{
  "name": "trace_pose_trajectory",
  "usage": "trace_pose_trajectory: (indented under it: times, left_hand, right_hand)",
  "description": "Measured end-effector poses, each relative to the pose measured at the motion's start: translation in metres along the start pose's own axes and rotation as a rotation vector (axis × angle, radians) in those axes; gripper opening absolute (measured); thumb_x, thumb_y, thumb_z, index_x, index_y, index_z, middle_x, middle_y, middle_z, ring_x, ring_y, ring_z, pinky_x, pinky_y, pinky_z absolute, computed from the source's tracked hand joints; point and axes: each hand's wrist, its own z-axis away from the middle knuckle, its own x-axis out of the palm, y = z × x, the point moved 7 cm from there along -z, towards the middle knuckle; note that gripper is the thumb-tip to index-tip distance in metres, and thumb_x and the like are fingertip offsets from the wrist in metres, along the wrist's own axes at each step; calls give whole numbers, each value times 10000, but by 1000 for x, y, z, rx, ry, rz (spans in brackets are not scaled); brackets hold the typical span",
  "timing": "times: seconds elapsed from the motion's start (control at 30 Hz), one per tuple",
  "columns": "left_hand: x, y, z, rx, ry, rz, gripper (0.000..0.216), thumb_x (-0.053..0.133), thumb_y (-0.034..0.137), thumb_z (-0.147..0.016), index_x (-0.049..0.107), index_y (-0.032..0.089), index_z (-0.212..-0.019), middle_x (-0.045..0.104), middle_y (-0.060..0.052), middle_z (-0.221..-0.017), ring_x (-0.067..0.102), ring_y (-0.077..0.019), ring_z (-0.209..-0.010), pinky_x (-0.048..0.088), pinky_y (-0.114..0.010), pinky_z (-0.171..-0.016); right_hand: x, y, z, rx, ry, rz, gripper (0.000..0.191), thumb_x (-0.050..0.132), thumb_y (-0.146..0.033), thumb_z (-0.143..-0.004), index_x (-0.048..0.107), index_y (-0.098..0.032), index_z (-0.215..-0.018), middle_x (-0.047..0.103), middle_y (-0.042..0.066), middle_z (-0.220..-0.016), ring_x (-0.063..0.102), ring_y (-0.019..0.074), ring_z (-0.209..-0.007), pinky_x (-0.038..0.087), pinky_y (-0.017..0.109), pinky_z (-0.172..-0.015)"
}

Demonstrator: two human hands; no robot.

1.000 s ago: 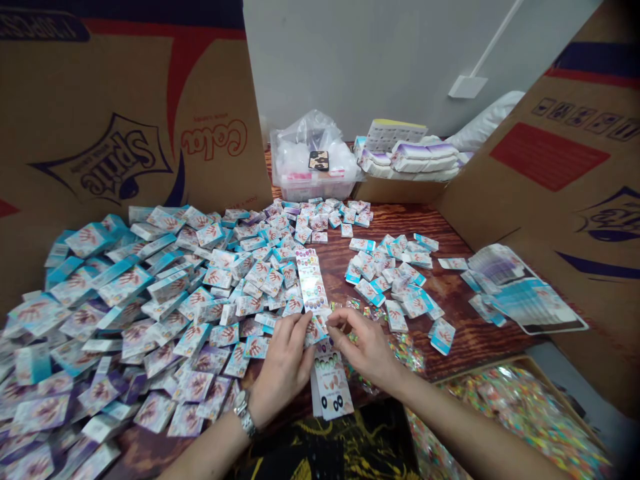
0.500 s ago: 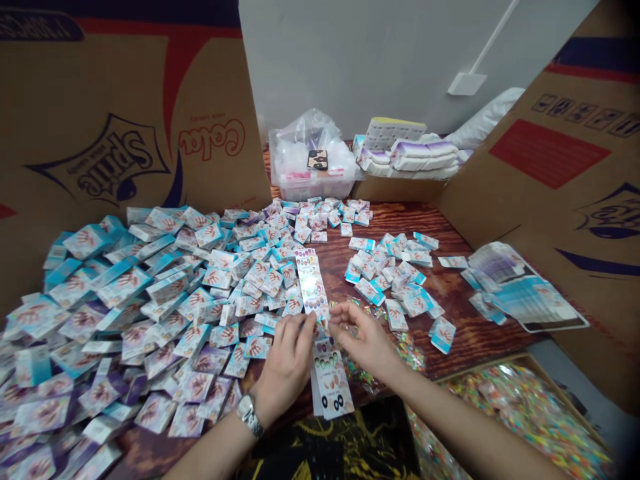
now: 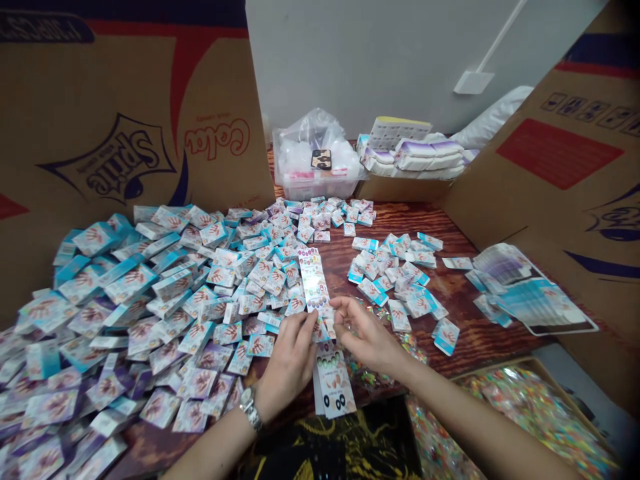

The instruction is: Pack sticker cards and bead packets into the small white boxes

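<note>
Both hands are held over the middle of the wooden table (image 3: 467, 333), with the left hand (image 3: 287, 363) and right hand (image 3: 367, 337) almost meeting at the foot of a long printed card strip (image 3: 314, 283). The left fingers are curled down, the right loosely bent; any grasp cannot be made out, as the fingertips are hidden. A card stack (image 3: 334, 383) lies just below. The strip could be knocked askew, and the packet heap (image 3: 115, 283) at left could be disturbed by a stray arm.
</note>
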Motion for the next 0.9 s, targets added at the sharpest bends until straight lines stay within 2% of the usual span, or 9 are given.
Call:
trace_pose_trajectory:
  times: [0.1, 0.3, 0.5, 0.7, 0.8, 0.9]
  left_hand:
    - [0, -3, 0, -5, -22, 62, 586, 433, 72, -854, 262, 191, -1402, 454, -143, -1194, 448, -236, -1126, 442, -418, -949]
    - [3, 1, 0, 107, -42, 70, 619, 409, 37, -861, 209, 178, -1430, 457, -160, -1212, 434, -241, -1146, 427, -429, -968]
    - [9, 1, 1, 119, -78, 60, 660, 391, 23, -855, 165, 203, -1448, 440, -156, -1196, 431, -249, -1110, 443, -448, -927]
    - [8, 1, -2, 42, -102, 135, 587, 415, 69, -862, 275, 242, -1405, 432, -128, -1166, 454, -227, -1074, 468, -412, -890]
    - [5, -3, -5, -13, -83, 157, 557, 430, 67, -852, 336, 250, -1369, 451, -112, -1142, 469, -220, -1067, 470, -408, -893]
    - [2, -7, -7, -65, -55, 181, 515, 458, 77, -841, 401, 248, -1323, 474, -98, -1130, 489, -211, -1068, 476, -388, -896]
  right_hand:
    - [0, 3, -2, 3, -30, -59, 316, 462, -149, -849, 439, -210, -1158, 573, 13, -878, 570, 148, -801, 472, 291, -724]
    - [-2, -22, -2, -210, -33, 189, 297, 528, -112, -814, 486, -198, -1096, 573, 41, -872, 528, 216, -929, 437, 366, -812]
    - [-3, -23, -1, -125, 52, 223, 151, 513, -125, -838, 509, -204, -966, 569, 52, -919, 527, 210, -904, 440, 362, -790]
    - [-9, -9, -5, -12, 38, 62, 178, 579, -201, -820, 496, -207, -977, 569, 22, -890, 567, 173, -832, 468, 301, -718]
    - [-13, -15, 2, -115, 61, 85, 97, 524, -209, -867, 523, -214, -964, 572, 46, -937, 564, 187, -894, 477, 331, -771]
    - [-9, -25, 12, -248, 74, 198, 128, 483, -184, -893, 573, -225, -974, 545, 85, -1069, 529, 219, -1026, 456, 393, -871]
